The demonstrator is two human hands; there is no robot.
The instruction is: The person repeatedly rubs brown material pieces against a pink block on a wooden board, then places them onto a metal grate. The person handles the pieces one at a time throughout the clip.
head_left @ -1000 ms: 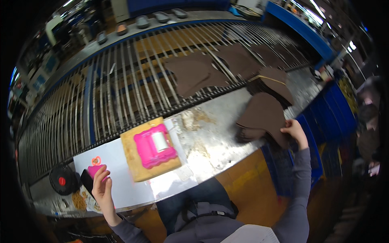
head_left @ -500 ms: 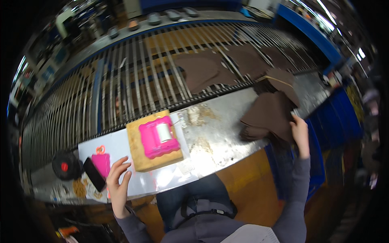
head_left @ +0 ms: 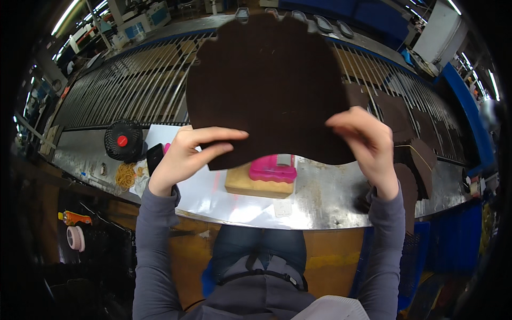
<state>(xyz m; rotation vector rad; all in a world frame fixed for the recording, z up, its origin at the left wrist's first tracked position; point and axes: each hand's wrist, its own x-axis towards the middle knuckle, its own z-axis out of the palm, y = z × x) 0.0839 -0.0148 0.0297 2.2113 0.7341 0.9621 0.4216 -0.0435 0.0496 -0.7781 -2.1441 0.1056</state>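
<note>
A dark brown cut piece (head_left: 266, 90) of sheet material, its far edge notched, is held up in front of me and hides much of the bench behind it. My left hand (head_left: 186, 154) pinches its lower left corner between thumb and fingers. At the lower right edge my right hand (head_left: 368, 141) closes on it the same way. Below the piece, a pink plastic holder (head_left: 272, 173) with a scalloped edge rests on a yellowish block (head_left: 250, 186), partly covered from view. To the right of my right hand lies a stack of similar brown pieces (head_left: 421, 165), with a tan band around part of it.
On the metal bench (head_left: 330, 205) at left are a black fan (head_left: 118, 152), tan rubber bands (head_left: 126, 175) and a dark phone-like slab (head_left: 154, 157). A slatted conveyor (head_left: 133, 82) runs behind, carrying more brown pieces (head_left: 393, 112). Blue crates (head_left: 450, 240) stand below right.
My right hand has come from the stack at the right toward the middle with one brown piece. My left hand, open before, has risen and taken its other side. The view has shifted.
</note>
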